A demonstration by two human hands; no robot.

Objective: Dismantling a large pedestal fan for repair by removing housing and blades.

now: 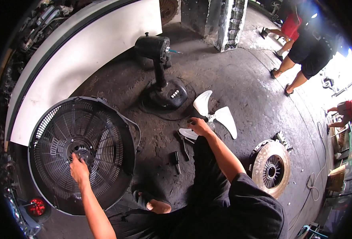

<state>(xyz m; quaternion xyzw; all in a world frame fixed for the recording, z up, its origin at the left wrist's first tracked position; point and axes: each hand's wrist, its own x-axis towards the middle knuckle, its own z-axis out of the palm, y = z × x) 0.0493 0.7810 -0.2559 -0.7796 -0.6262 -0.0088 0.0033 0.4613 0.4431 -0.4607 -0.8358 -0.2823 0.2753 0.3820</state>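
Observation:
My left hand (80, 170) reaches over a round black fan cage (103, 149) on the floor. Its fingers are drawn together at the cage's middle hub (81, 150), on something too small to tell. In front of my knee, my right hand (200, 126) hangs above a white three-bladed fan blade (225, 118). Its fingers are bent together, and what they hold, if anything, is too small to make out. Beyond the hands stands a black fan stand (160, 75), its motor head (152, 47) bare, with a thin bluish shaft (173, 51) sticking out.
Two dark tools, one pliers-like (185, 146) and one with a thick handle (177, 162), lie near my knee. A round clutch plate (270, 169) rests at right. A white curved panel (88, 51) stands behind the cage. People (309, 51) stand at far right; a cable (313, 185) runs there.

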